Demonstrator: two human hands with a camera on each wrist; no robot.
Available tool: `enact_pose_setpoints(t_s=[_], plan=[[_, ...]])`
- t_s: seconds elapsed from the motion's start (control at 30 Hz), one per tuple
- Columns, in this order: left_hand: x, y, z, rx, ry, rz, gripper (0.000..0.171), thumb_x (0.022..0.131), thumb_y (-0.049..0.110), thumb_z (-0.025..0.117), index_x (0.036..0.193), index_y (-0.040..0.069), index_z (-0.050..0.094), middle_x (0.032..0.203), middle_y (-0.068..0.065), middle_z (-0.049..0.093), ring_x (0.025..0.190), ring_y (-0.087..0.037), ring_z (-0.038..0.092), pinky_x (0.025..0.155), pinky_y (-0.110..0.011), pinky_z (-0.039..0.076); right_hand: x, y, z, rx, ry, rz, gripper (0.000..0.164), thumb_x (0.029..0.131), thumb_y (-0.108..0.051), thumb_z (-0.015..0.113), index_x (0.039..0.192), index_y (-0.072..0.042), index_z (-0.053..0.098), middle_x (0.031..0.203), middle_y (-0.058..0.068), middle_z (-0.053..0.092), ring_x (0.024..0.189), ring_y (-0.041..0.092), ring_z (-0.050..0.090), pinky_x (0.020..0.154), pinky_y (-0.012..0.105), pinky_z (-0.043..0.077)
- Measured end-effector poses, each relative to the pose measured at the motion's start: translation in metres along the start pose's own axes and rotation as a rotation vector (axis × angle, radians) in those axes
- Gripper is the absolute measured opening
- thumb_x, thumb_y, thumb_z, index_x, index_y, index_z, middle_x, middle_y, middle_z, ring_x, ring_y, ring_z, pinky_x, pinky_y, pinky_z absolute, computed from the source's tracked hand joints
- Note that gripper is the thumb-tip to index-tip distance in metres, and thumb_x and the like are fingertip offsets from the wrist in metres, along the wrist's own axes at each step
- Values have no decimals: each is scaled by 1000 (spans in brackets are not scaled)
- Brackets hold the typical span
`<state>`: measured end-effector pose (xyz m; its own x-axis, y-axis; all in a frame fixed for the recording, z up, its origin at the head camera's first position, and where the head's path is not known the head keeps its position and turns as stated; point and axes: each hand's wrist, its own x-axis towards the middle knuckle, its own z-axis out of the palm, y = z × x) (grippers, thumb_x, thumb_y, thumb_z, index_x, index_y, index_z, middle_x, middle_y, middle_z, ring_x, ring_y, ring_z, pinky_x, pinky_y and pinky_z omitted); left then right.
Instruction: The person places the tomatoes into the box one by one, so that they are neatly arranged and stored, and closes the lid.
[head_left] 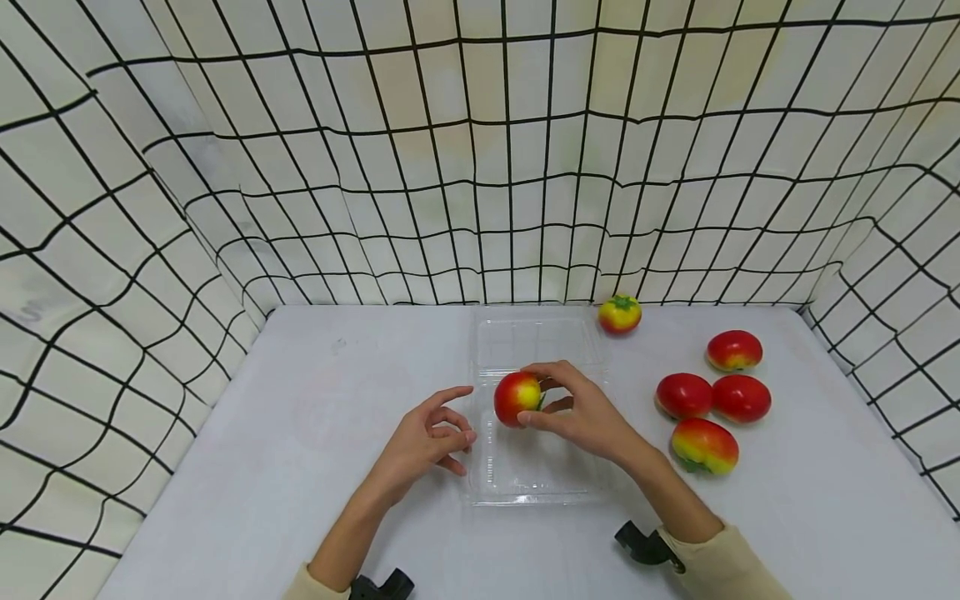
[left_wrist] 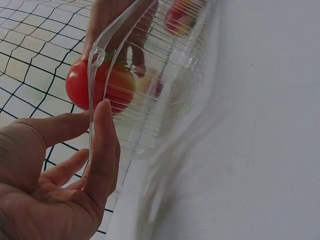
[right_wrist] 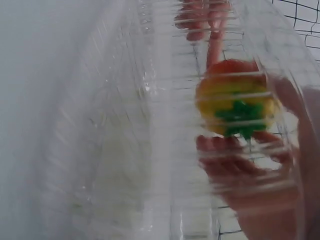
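Note:
My right hand [head_left: 577, 408] pinches a red and yellow fruit [head_left: 512, 400] with a green leafy cap between thumb and fingertips. In the head view the fruit overlaps a clear plastic container [head_left: 532, 479], whose hinged lid [head_left: 525, 333] lies folded open at the back. My left hand [head_left: 423, 437] is at the container's left side, fingers relaxed and apart, fingertips right at its rim. Close up in the left wrist view, the fingertips [left_wrist: 104, 112] lie along the clear wall. The right wrist view shows the fruit's green cap [right_wrist: 242, 117] through the container's ribbed side.
Right of the container lie several similar fruits, among them a red one [head_left: 684, 395] and a red-yellow one [head_left: 705, 446]. Another fruit [head_left: 619, 315] sits at the back beside the lid. Black netting [head_left: 510, 183] over white panels encloses the white table [head_left: 300, 467] at the back and sides.

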<state>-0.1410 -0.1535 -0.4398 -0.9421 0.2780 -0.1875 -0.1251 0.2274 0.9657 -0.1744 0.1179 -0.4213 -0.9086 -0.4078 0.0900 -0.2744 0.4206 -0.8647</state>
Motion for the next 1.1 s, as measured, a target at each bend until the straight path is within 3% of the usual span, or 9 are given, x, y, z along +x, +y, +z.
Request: enact_pose_setpoints(t_s=[0.47, 0.8, 1.1], plan=[[-1, 2, -2, -23, -17, 10, 66, 96, 12, 73, 156, 15, 45, 108, -15, 66, 83, -31, 72, 70, -35, 66, 2, -3, 10, -61, -6, 15, 64, 88, -28, 84, 145, -16, 59, 130, 4, 64, 117, 21, 62, 94, 35, 63], [0, 1, -1, -52, -25, -10, 65, 97, 9, 71, 156, 16, 45, 105, -10, 64, 82, -28, 71, 69, -36, 66, 3, -3, 17, -36, -11, 30, 63, 88, -22, 84, 143, -11, 55, 139, 9, 64, 122, 26, 63, 99, 42, 62], [0, 1, 0, -58, -27, -7, 66, 96, 8, 71, 156, 16, 44, 105, -10, 64, 79, -28, 71, 68, -35, 66, 4, -1, 21, -90, -30, 3, 57, 88, -24, 84, 139, -12, 60, 129, 7, 63, 119, 24, 63, 95, 39, 63]])
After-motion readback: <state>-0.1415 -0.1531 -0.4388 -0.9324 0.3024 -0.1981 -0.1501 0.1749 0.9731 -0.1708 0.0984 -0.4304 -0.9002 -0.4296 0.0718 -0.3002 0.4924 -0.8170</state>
